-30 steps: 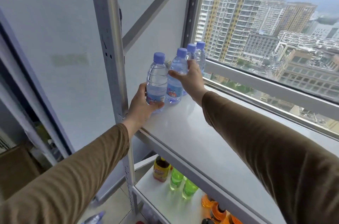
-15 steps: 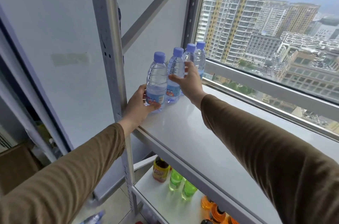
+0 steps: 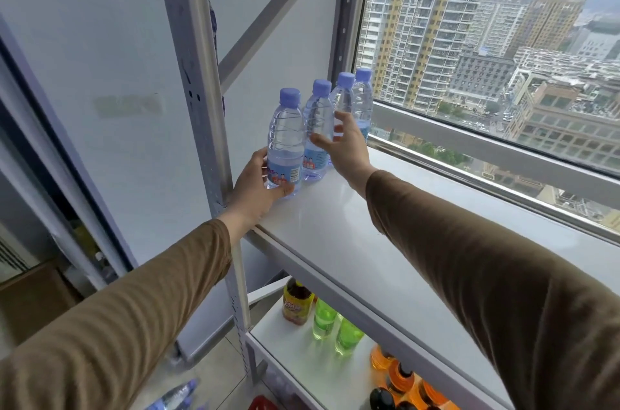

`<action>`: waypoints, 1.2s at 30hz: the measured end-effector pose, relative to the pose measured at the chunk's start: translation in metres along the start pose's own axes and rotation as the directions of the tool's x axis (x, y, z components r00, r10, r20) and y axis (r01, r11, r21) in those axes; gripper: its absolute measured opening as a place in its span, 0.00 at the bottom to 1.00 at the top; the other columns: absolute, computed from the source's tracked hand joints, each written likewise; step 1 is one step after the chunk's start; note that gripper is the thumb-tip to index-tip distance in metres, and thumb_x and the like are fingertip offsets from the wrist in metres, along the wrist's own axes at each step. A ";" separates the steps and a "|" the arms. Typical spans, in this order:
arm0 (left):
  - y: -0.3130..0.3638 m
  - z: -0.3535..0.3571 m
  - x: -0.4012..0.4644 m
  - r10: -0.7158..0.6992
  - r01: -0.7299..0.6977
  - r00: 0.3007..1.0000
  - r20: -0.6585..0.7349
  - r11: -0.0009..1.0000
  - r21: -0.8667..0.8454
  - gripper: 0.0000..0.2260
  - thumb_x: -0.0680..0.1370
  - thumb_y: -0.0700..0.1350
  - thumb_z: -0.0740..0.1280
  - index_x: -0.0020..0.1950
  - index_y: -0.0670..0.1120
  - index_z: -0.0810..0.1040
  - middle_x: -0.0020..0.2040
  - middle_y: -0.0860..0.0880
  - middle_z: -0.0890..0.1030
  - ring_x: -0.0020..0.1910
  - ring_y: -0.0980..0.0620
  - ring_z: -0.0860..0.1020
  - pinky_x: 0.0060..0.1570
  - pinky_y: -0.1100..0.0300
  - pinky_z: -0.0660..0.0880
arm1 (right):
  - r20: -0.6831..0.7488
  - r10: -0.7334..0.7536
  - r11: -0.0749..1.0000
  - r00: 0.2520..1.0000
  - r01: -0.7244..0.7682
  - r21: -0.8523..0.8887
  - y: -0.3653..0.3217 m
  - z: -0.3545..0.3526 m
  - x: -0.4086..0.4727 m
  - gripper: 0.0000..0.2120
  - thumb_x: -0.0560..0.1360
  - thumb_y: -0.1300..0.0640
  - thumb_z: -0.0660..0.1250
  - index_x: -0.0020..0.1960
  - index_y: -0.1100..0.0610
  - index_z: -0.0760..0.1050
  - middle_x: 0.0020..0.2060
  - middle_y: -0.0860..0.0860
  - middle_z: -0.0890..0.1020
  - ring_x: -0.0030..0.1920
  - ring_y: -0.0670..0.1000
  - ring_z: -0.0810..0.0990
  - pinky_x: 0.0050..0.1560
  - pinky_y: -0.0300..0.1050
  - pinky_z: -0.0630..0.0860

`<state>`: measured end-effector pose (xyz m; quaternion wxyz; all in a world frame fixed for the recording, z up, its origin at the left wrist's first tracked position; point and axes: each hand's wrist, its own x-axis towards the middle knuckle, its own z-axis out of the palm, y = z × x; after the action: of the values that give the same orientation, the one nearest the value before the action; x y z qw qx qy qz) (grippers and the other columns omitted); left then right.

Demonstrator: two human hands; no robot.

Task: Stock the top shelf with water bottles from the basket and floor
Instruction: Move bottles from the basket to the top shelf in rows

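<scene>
Several clear water bottles with purple caps stand in a row at the left end of the white top shelf [image 3: 352, 241]. My left hand [image 3: 255, 188] is wrapped around the base of the nearest bottle [image 3: 285, 137], which stands upright on the shelf by the front corner. My right hand [image 3: 349, 151] is just right of the second bottle [image 3: 317, 114] with its fingers spread. The thumb lies against that bottle, but the hand does not grip it. More water bottles [image 3: 174, 399] lie on the floor at the bottom left.
A grey metal upright [image 3: 201, 107] rises just left of my left hand. A window ledge [image 3: 486, 147] runs along the back of the shelf. The shelf below holds a yellow-labelled drink [image 3: 297, 305], green bottles [image 3: 323, 319] and orange bottles [image 3: 396, 372]. A red basket rim [image 3: 260, 404] shows at the bottom.
My right hand has opened off the second bottle after pushing it back against the row. My left hand has slid its bottle slightly further onto the shelf.
</scene>
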<state>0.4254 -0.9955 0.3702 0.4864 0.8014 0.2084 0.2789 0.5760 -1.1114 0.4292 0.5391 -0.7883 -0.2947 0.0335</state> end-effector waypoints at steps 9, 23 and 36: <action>-0.007 -0.018 -0.024 0.037 -0.039 0.999 0.022 0.991 0.131 0.43 0.72 0.51 0.79 0.79 0.48 0.58 0.77 0.47 0.66 0.75 0.50 0.66 0.73 0.50 0.65 | -0.042 -0.021 0.986 0.999 0.014 -0.166 -0.010 -0.019 -0.064 0.30 0.79 0.53 0.75 0.76 0.56 0.68 0.69 0.55 0.77 0.67 0.51 0.75 0.69 0.46 0.72; -0.031 -0.080 -0.096 0.396 -0.492 0.861 0.319 0.807 0.326 0.33 0.76 0.51 0.73 0.77 0.44 0.64 0.76 0.44 0.66 0.76 0.47 0.63 0.76 0.52 0.60 | 0.013 -0.195 0.709 0.981 0.150 -0.689 -0.019 0.009 -0.227 0.28 0.81 0.42 0.66 0.76 0.55 0.71 0.74 0.56 0.74 0.76 0.61 0.69 0.76 0.60 0.66; -0.135 -0.076 -0.209 0.415 -0.615 0.752 0.512 0.721 0.319 0.32 0.77 0.51 0.72 0.78 0.46 0.64 0.79 0.44 0.60 0.78 0.42 0.58 0.77 0.47 0.57 | 0.017 -0.279 0.652 0.960 0.202 -0.731 0.073 0.075 -0.373 0.20 0.80 0.49 0.68 0.71 0.53 0.74 0.77 0.56 0.71 0.78 0.60 0.63 0.78 0.65 0.63</action>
<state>0.2097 -1.0123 0.2261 0.2101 0.9592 -0.0732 0.1744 0.2723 -1.2543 0.2355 0.1964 -0.8911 -0.3591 -0.1960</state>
